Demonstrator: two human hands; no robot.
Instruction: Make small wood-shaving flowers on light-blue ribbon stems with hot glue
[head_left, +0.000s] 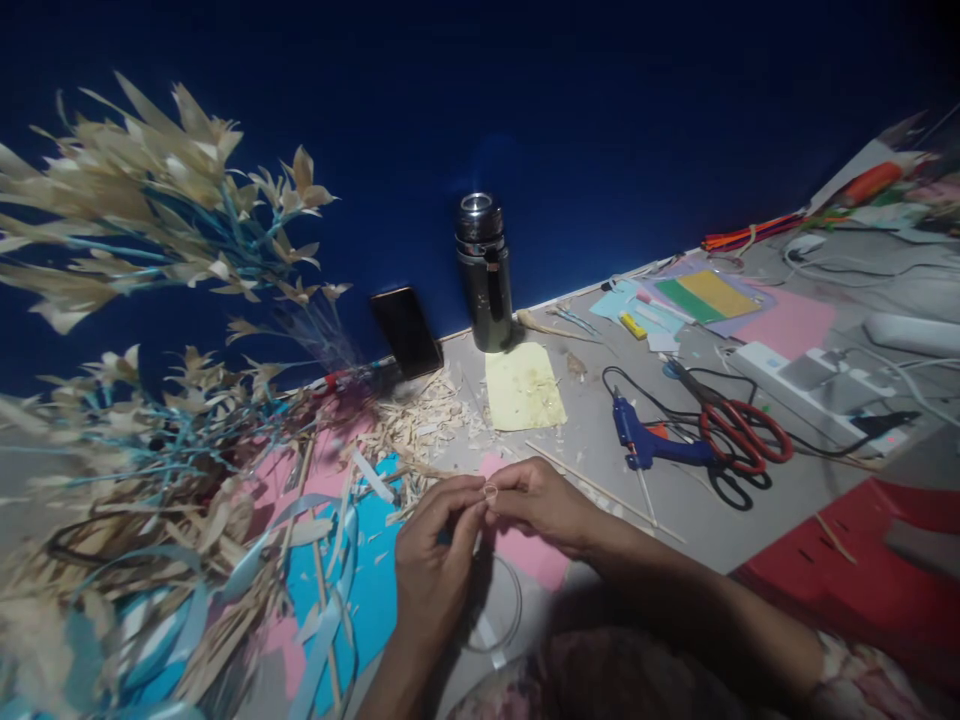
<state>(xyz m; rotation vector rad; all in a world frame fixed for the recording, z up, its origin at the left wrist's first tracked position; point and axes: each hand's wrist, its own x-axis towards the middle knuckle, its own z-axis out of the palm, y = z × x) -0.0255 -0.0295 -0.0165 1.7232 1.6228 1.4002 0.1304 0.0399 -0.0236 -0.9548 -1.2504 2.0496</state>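
My left hand (435, 550) and my right hand (541, 503) meet over the floor, fingertips pinched together on a small pale loop of strip or tape (490, 491). Both hands are closed in a pinch. Below them lies a clear ring, perhaps a tape roll (514, 612), and pink paper (532, 555). Blue paper (375, 585) lies to the left, with pale shavings (420, 415) scattered beyond it.
Dried-leaf stems bound in blue tape (150, 250) fill the left. A dark flask (484, 270), a phone (406, 331), yellow paper (523, 386), a blue glue gun (649, 445), red scissors (739, 430), a power strip (810, 385) and a red stool (862, 570) lie around.
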